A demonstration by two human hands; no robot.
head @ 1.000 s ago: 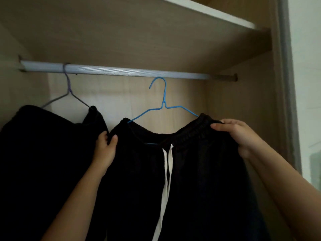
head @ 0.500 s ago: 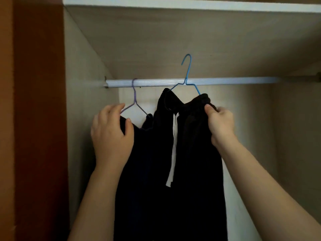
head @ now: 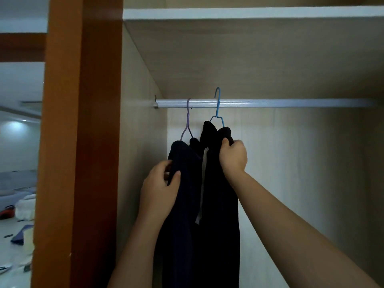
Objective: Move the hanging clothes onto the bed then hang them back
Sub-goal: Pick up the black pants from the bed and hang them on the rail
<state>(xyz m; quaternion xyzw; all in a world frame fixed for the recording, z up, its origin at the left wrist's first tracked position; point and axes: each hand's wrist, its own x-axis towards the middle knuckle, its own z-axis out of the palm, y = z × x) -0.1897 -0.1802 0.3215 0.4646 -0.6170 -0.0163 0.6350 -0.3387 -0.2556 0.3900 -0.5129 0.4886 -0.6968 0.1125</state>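
Two dark garments hang from the silver rail (head: 270, 103) inside the wardrobe. The left one, a dark navy garment (head: 182, 204), hangs on a purple wire hanger (head: 188, 119). The right one, black trousers (head: 220, 204) with a white drawstring (head: 202, 183), hangs on a blue wire hanger (head: 217, 107). My left hand (head: 161, 188) pinches the left edge of the navy garment below its top. My right hand (head: 233, 155) grips the right end of the trousers' waistband, just under the blue hanger.
The orange-brown wardrobe frame (head: 79, 142) stands close on the left. A shelf (head: 249, 14) runs above the rail. To the right of the clothes the rail is bare. Past the frame, at far left, the room floor (head: 12, 235) holds scattered items.
The view has pulled back from the wardrobe. The blue hanger's hook, earlier off the rail, now sits over it. My left hand moved from the trousers to the navy garment's edge.
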